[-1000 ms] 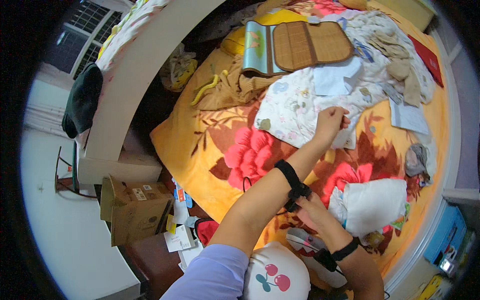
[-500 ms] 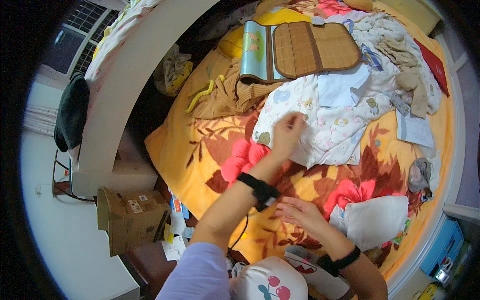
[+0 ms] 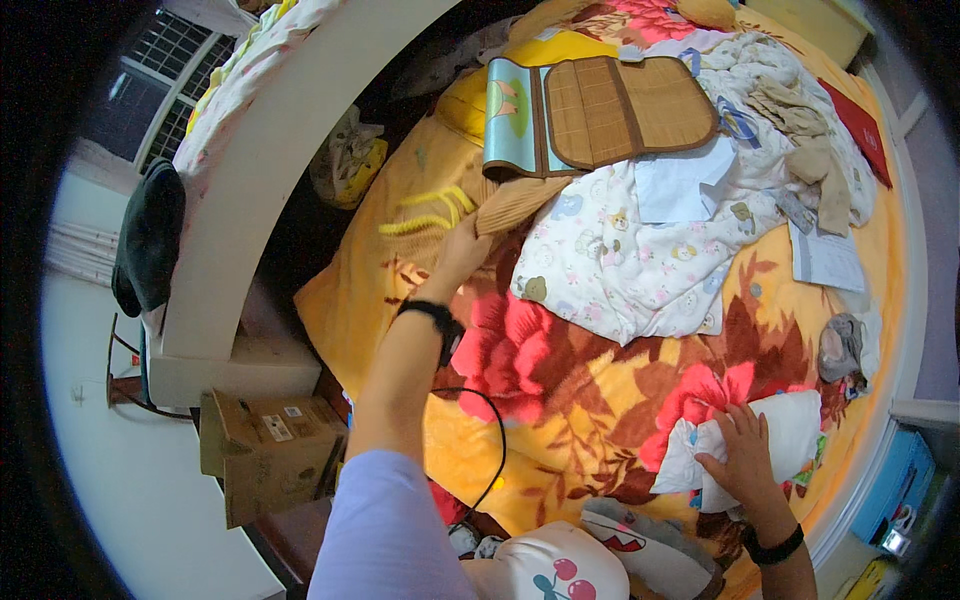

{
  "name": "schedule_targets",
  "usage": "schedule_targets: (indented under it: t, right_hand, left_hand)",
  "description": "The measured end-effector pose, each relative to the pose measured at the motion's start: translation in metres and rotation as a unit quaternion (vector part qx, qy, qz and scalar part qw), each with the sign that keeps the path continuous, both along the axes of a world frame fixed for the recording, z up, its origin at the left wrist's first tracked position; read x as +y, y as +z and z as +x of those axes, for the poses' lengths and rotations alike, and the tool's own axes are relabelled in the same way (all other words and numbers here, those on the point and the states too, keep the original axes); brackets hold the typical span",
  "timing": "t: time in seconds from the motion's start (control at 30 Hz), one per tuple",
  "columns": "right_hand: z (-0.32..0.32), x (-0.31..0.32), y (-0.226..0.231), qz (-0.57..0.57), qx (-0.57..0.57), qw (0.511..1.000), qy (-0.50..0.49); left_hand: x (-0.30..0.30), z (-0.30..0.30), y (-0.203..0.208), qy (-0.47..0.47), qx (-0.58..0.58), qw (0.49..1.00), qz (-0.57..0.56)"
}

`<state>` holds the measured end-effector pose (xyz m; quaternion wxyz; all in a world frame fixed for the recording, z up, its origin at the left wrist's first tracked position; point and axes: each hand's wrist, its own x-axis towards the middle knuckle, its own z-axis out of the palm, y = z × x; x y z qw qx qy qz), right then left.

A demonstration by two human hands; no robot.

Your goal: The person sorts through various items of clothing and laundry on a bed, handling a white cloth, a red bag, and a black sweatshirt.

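Observation:
At the left of the bed, my left hand (image 3: 463, 252) is closed on the edge of a brown ribbed knit garment (image 3: 515, 203) with yellow trim, which is pulled taut and slightly blurred. My right hand (image 3: 745, 455) rests on a folded white cloth (image 3: 795, 430) at the near right, its fingers spread over the fabric. Between my hands and farther back lies a white blanket with animal prints (image 3: 625, 270). A woven brown mat with a light blue end (image 3: 590, 110) overlaps the knit garment's far side.
Light blue paper (image 3: 685, 185) lies on the printed blanket. A grey cloth bundle (image 3: 840, 345) and a white sheet of paper (image 3: 828, 255) are at the right. A black cable (image 3: 500, 430) loops beside my left arm. A cardboard box (image 3: 270, 450) stands left of the bed.
My left hand has moved left from the printed blanket and taken hold of the knit garment, shifting its yellow trim. My right hand has moved right onto the folded white cloth.

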<state>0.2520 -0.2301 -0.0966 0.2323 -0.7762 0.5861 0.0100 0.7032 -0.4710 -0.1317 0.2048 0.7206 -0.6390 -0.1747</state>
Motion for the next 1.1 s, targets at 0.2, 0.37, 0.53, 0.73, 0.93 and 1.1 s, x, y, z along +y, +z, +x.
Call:
schedule_targets:
  t: [0.2,0.37,0.53,0.73,0.93,1.1]
  right_hand:
    - [0.018,-0.008,0.028,-0.081,-0.118,0.99,-0.003]
    - [0.067,-0.033,0.029,0.276,-0.497,0.817,-0.1]
    - [0.081,-0.043,0.034,0.379,-0.695,0.471,-0.389]
    - [-0.048,-0.033,-0.018,0.155,-0.464,0.792,-0.365]
    - [-0.103,-0.023,-0.007,-0.023,-0.38,0.832,-0.404]
    - [-0.07,-0.035,0.012,-0.099,-0.349,0.859,-0.362]
  left_hand:
    - [0.109,0.004,0.059,-0.035,0.302,0.95,-0.068]
    - [0.174,-0.083,0.125,-0.269,0.186,0.938,-0.111]
    - [0.191,-0.119,0.12,-0.373,0.135,0.897,0.197]
    - [0.171,-0.124,0.036,-0.22,0.06,0.973,-0.025]
    - [0.155,-0.175,0.027,-0.313,0.091,0.946,-0.003]
    - [0.145,-0.193,0.015,-0.31,0.081,0.926,0.2]
